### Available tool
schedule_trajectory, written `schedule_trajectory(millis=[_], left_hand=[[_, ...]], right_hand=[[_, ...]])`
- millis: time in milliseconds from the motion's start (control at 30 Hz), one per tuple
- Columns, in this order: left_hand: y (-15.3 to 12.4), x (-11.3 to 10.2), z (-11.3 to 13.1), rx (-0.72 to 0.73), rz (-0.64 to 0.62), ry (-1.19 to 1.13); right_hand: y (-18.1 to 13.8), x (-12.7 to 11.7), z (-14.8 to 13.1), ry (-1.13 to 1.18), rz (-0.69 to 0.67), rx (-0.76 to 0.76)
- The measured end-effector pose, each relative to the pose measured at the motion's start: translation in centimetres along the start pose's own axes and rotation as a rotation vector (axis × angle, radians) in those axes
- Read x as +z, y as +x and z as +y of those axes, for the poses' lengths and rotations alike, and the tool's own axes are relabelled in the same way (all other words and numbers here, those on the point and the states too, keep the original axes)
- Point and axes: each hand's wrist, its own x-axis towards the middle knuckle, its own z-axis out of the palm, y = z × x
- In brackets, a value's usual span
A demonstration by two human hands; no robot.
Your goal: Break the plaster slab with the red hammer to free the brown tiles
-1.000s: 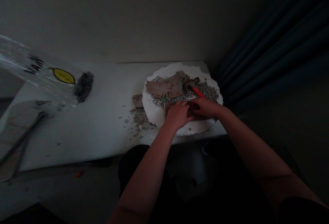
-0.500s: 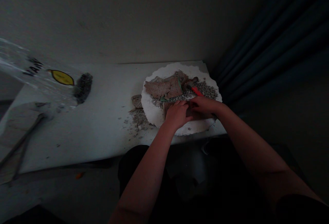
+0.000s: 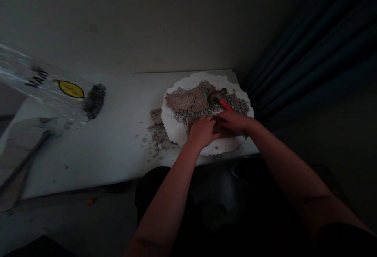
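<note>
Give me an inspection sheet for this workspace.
Surface: white table, dusty with crumbs.
Job's things: brown fragment under both hands, on white round slab; larger mesh piece; grey gravel; red-handled tool.
Clutter: clear plastic bag, long metal tool at left.
Grips: left hand and right hand rest on the fragment; closure unclear.
Cables: nothing seen.
Surroundings: plain wall; dark curtain at right.

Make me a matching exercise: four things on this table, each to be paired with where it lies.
Things:
1 red-handled tool
2 clear bag
3 loose rubble
4 brown mesh piece

Places:
A far left of the table
B on the table, against the left edge of the white disc
C on the disc, just past the right hand
D on the disc, past the left hand

Pairs: 1-C, 2-A, 3-B, 4-D.
</note>
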Motion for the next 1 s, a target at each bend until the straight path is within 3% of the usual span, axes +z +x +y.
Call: schedule_trajectory(millis=[200, 500, 1000], left_hand=[[0.0, -0.2, 0.1, -0.007, -0.006, 0.001], [0.0, -0.2, 0.0, -0.001, -0.003, 0.015], [0.0, 0.0, 0.0, 0.004, 0.013, 0.020]], right_hand=[[0.1, 0.4, 0.3, -0.016, 0.033, 0.006], [-1.1, 0.9, -0.5, 0.069, 0.186, 0.001], [-0.9, 0.8, -0.6, 0.077, 0.192, -0.007]])
